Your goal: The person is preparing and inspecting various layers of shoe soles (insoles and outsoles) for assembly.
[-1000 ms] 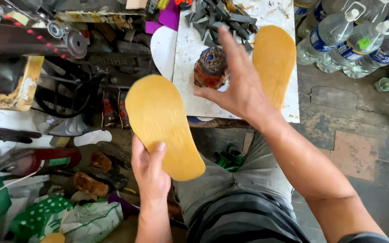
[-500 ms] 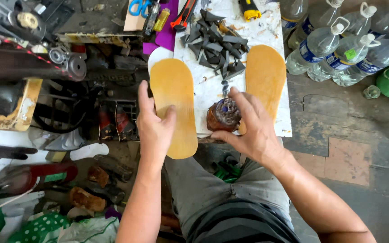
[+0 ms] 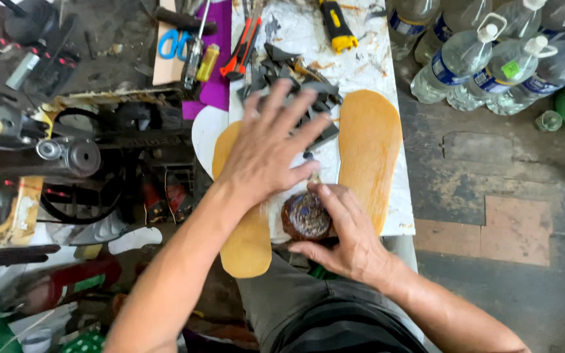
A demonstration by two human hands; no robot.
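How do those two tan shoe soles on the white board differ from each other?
The left sole lies under the flat left hand, mostly covered; the right sole lies bare and untouched. The left sole's near end hangs off the white board toward the person; the right sole rests wholly on it. The right hand grips a small brown pot between them. Both soles share the same tan colour and long rounded shape.

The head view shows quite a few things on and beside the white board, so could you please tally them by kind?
Tan shoe soles: 2, one under the left hand at, one at
Glue-stained jar: 1, in the right hand
Blue-handled scissors: 1
Clear water bottles in view: at least 5
Total: at least 9
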